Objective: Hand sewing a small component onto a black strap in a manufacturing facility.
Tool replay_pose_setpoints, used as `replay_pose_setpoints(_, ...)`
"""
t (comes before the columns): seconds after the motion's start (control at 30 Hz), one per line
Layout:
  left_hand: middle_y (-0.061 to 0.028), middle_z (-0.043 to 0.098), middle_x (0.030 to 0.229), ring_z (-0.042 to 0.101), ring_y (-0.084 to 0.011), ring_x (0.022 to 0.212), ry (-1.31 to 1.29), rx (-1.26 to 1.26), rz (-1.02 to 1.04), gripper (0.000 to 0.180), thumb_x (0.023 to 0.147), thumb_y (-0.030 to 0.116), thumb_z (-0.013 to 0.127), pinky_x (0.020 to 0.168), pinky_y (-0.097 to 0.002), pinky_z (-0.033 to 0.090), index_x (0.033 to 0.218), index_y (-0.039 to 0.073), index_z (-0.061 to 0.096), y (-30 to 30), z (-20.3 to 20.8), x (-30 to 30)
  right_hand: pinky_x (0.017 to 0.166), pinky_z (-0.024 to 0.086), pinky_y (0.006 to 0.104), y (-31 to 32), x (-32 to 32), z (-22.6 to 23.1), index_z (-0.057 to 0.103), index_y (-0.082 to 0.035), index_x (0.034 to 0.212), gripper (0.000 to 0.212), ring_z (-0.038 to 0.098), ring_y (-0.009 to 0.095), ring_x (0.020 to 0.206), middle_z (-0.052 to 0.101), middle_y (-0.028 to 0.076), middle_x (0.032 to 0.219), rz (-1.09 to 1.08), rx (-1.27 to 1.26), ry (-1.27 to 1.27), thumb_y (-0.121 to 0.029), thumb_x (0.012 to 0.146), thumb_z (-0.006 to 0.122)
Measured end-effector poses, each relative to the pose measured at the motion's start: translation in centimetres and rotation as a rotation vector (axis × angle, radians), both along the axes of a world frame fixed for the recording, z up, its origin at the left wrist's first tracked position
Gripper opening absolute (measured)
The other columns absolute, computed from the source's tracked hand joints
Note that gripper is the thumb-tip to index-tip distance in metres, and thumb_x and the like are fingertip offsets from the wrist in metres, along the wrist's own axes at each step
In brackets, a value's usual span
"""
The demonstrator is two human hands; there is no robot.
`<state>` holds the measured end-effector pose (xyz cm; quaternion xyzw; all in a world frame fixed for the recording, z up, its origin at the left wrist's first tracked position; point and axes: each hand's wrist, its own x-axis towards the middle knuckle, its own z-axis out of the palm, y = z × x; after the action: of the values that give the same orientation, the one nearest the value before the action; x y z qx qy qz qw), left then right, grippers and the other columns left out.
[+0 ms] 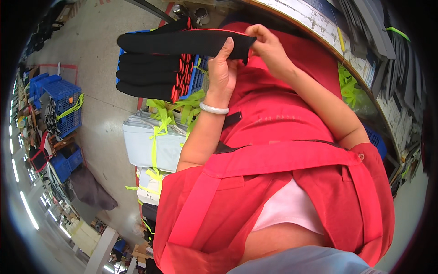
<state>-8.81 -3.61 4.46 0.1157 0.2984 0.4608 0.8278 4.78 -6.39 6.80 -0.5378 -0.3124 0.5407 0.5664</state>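
A long black fabric piece (182, 42) with a rounded left end and red edging stretches across in front of me. My left hand (222, 68) grips it near its right end, the thumb lying on top and the fingers mostly hidden underneath. At that end my right hand (270, 51) pinches the corner, where some red lining shows. Below the held piece, a stack of similar black fabric pieces (148, 76) with red edges rests on a blue crate (197, 82), to the left of my left hand.
Bundles of pale grey sheets (141, 141) tied with yellow-green strips stand left of my left forearm. A worn white bench (315, 25) runs along the right, with dark grey strips (401, 59) piled beyond it. Another blue crate (66, 102) sits across the floor. Metal cups (200, 17) are at the top.
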Motion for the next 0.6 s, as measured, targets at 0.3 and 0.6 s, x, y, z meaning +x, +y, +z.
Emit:
replay_pose_setpoints(0.3,-0.0062,0.067,0.097,0.065,-0.0168,0.088,0.048,0.028,0.015,0.015,0.087,0.007,0.066,0.084,-0.0314,0.052,0.102,0.005,0.063,-0.5,0.5,-0.7,0.039,0.029,0.0238,-1.9,-0.5,1.2,0.057,-0.006,0.075,0.018,0.040,0.008,0.042,0.050,0.001,0.055,0.290,-0.279,0.084,-0.015,0.091,0.055)
replay_pose_setpoints(0.6,-0.0044,0.067,0.093,0.065,-0.0146,0.083,0.142,-0.009,0.022,0.016,0.083,0.002,0.071,0.076,-0.0298,0.054,0.097,0.004,0.064,-1.0,0.3,-0.8,0.059,0.050,0.0328,-1.4,2.9,1.5,0.068,-0.003,0.080,0.028,0.062,0.021,0.059,0.062,0.013,0.065,0.748,-0.131,-1.075,-0.028,0.086,0.059)
